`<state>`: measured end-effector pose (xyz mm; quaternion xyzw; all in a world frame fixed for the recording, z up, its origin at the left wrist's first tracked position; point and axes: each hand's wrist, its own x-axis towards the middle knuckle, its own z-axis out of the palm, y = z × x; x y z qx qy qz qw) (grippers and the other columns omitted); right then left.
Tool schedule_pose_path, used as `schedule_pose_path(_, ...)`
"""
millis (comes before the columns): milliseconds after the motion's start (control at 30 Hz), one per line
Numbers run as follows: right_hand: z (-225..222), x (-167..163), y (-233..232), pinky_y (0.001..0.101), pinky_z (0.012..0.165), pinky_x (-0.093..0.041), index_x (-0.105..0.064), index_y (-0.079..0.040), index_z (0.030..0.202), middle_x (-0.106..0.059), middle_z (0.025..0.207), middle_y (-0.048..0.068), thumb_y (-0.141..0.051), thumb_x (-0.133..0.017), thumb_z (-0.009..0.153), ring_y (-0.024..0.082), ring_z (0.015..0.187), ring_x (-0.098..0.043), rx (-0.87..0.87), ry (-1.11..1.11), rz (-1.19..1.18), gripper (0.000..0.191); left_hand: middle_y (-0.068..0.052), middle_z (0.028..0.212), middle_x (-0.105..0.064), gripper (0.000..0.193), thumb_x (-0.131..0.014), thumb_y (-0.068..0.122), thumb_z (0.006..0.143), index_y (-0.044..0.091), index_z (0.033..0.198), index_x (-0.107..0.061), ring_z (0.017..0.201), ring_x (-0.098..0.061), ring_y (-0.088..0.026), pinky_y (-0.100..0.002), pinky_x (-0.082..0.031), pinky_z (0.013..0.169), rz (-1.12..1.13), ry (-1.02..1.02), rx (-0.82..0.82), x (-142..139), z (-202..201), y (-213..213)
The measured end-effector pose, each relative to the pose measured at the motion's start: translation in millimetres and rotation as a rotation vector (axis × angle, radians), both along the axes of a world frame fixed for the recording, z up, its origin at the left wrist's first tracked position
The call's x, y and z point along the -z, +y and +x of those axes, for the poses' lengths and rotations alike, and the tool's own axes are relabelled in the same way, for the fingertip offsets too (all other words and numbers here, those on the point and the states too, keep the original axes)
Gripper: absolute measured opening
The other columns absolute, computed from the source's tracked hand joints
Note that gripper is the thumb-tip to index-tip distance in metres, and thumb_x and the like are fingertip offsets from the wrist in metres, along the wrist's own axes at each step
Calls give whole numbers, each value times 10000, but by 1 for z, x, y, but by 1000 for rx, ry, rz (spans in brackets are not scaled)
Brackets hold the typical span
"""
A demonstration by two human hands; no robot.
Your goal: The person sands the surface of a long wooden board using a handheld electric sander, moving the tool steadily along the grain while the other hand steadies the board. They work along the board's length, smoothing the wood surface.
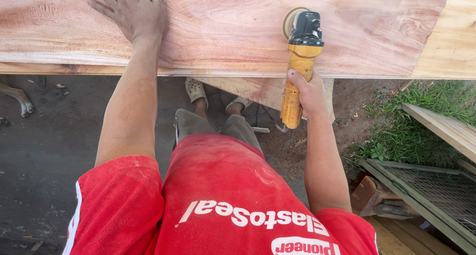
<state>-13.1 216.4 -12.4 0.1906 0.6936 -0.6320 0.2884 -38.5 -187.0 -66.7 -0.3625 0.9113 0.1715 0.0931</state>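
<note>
Sander: yellow and black handheld power sander [300, 56], its round pad pressed on the reddish wooden slab [238, 31], right of the slab's middle and near its front edge.
Sander axis: long body runs from the person's right hand up and away across the slab edge; pad end is the far end, handle end overhangs the edge toward the body.
Right hand: right hand [308, 92] wraps the yellow handle, fingers closed around it, thumb on top pointing toward the head.
Left hand: left hand [133, 11] lies flat on the slab with fingers spread, palm down, holding nothing, well apart from the sander to its left.
Nearer hand: right one, already on the tool; the pad lies straight ahead of it.
Slab: wide, lies crosswise in front of the person, long axis left to right, pale plank [453, 41] showing at its right end.
Below: dirt ground [49, 136], sandalled feet, grass [426, 121] and a wire mesh frame [431, 185] at right.
</note>
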Motion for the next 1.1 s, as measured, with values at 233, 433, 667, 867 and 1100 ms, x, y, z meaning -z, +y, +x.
schedule_pose_path(233, -11, 3, 51, 370, 631, -610, -587, -17, 1139, -666, 847, 108, -220, -674, 953, 219, 680, -694, 192, 6, -100, 289, -304, 1699, 1, 705, -263, 557, 1132, 138, 1689, -162, 1540, 112, -515, -678, 67, 1273, 19, -82, -4, -10, 0, 0)
schedule_pose_path(433, -8, 8, 22, 377, 660, -629, -578, -23, 1160, -664, 874, 86, -189, -676, 933, 213, 714, -702, 103, 11, -112, 298, -292, 1724, 17, 735, -270, 584, 1155, 133, 1710, -102, 1558, 120, -510, -683, 58, 1287, -14, -120, -8, -14, 1, -1)
schedule_pose_path(667, -8, 26, -97, 323, 700, -581, -620, -31, 1116, -657, 906, 43, -252, -748, 896, 139, 767, -666, -278, 34, -141, 337, -218, 1743, 14, 691, -285, 597, 1137, 250, 1711, -121, 1565, 114, -509, -678, 42, 1298, -13, -135, -29, -16, -1, -5)
schedule_pose_path(867, -34, 21, -111, 301, 806, -566, -663, -30, 1162, -715, 1022, 56, -244, -767, 916, 125, 905, -672, -325, 220, -71, 342, -212, 1747, 62, 692, -287, 597, 1144, 264, 1727, -118, 1577, 118, -509, -685, 40, 1306, -7, -143, -26, -14, 1, -5)
schedule_pose_path(1100, -59, 7, -24, 342, 640, -610, -608, -19, 1076, -667, 829, 93, -222, -693, 923, 189, 692, -684, -90, 64, -73, 267, -227, 1746, 80, 693, -273, 595, 1164, 260, 1744, -97, 1572, 128, -524, -702, 48, 1305, -5, -153, -13, -13, 4, -2)
